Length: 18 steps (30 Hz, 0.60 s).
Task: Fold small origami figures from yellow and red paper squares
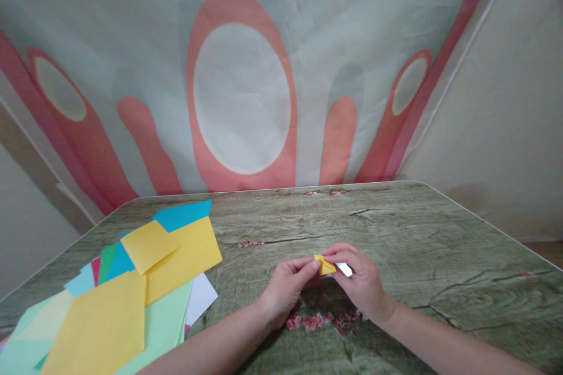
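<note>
The folded paper (pixel 325 265), small and yellow, is located between the left hand (pixel 288 287) and the right hand (pixel 363 281), above the near half of the table (pixel 440 234), right of the view's centre. Its long axis runs mainly left to right, with the right end angled slightly down toward the wearer. Which end is the tip cannot be determined at this size.

Left hand: narrow grip, thumb and fingers closed on the left end of the folded paper. Right hand: narrow grip, fingertips on the right end and upper edge. A white patch (pixel 345 269) is visible beside the right fingers; its nature cannot be determined.

The sheets (pixel 101 322) lie overlapped at the table's left side, well apart from the hands; colours include yellow, blue, green and white. The table surface shows wood grain and pink blossoms (pixel 310 321). The backdrop (pixel 308 23) stands behind the far edge.
</note>
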{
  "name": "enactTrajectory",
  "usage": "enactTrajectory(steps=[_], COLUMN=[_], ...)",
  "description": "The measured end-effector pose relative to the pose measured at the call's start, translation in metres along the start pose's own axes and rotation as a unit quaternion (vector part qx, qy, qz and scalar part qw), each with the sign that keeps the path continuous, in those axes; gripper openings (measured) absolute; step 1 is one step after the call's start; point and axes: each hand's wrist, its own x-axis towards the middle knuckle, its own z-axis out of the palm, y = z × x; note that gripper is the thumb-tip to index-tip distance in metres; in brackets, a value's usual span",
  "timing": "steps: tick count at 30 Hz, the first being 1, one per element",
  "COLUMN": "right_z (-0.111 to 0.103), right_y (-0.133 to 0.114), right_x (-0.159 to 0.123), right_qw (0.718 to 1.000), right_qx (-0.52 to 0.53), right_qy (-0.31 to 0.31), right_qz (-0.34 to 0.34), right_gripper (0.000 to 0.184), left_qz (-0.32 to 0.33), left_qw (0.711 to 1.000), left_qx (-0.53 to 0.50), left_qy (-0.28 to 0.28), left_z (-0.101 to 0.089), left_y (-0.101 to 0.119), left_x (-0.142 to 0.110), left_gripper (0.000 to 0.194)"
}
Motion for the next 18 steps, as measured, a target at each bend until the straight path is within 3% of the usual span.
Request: enactTrajectory(steps=[5, 11, 15, 18], right_z=[0.001, -0.001, -0.003, -0.002], right_y=[-0.001, -0.003, -0.006, -0.007], right_x=[-0.001, 0.002, 0.003, 0.005], right_qw=[0.998, 0.996, 0.996, 0.991], right_qx=[-0.026, -0.018, 0.022, 0.044], right_qy=[-0.018, -0.07, -0.086, -0.087], right_qz=[-0.048, -0.047, 0.012, 0.092], right_gripper=[0.026, 0.031, 0.03, 0.019], left_qz=[0.002, 0.005, 0.042, 0.113], left_qw=[1.0, 1.0, 0.992, 0.963], left_qx=[-0.019, 0.008, 0.121, 0.242], left_qy=[-0.008, -0.008, 0.012, 0.029], left_z=[0.001, -0.005, -0.01, -0.011], left_y=[-0.001, -0.002, 0.0, 0.004], left_x=[-0.001, 0.001, 0.005, 0.005], left_gripper=[0.033, 0.036, 0.036, 0.03])
